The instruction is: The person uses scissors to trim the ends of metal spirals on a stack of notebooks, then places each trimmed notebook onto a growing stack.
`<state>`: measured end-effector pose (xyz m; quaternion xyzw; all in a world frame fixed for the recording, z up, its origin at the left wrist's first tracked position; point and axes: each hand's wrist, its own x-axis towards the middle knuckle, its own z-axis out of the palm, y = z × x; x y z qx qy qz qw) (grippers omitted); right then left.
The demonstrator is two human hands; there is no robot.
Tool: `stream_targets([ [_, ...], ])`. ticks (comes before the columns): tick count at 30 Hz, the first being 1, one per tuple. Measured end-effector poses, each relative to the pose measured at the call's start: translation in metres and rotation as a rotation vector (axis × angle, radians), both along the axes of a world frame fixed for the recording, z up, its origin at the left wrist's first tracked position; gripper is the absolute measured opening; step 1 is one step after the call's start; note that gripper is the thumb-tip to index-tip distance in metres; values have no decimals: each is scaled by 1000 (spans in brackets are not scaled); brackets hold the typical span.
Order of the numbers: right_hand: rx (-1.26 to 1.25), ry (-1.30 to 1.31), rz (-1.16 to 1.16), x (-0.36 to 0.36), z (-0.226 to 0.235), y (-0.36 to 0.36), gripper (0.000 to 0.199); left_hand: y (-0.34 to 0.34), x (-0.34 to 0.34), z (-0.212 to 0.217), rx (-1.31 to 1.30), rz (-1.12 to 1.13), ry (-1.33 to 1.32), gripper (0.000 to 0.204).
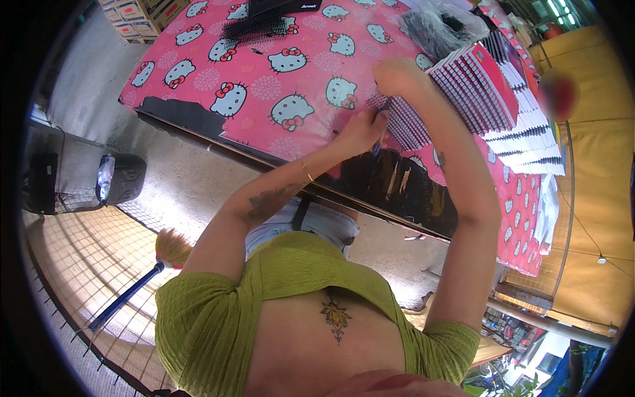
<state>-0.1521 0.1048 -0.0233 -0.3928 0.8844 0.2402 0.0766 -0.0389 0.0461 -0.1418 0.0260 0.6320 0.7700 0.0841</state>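
Spiral notebooks (407,126), one stack, near side of a pink cat-print table (258,79), left hand (364,131) closed about a slim blue tool (377,147) of unclear kind beside the spines, right hand (400,77) curled at the stack's far end, any pinch there impossible to tell. Crowding the right: red-covered notebooks (476,92), white-paged books (526,149), crumpled plastic bag (436,33) beyond; farther off, black coils (254,26) and a black box (291,5) with small pale lettering. Leftward, pink print stretches to the table's side edge; worn black patches (182,119) mark the near edge.
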Motion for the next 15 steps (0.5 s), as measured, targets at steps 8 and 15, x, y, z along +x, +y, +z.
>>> stream_targets([
  [8, -23, 0, -37, 0, -2, 5, 21, 0, 4, 9, 9, -20, -83, 31],
  [15, -30, -7, -42, 0, -3, 3, 22, 3, -3, -3, 70, 50, -29, 35],
])
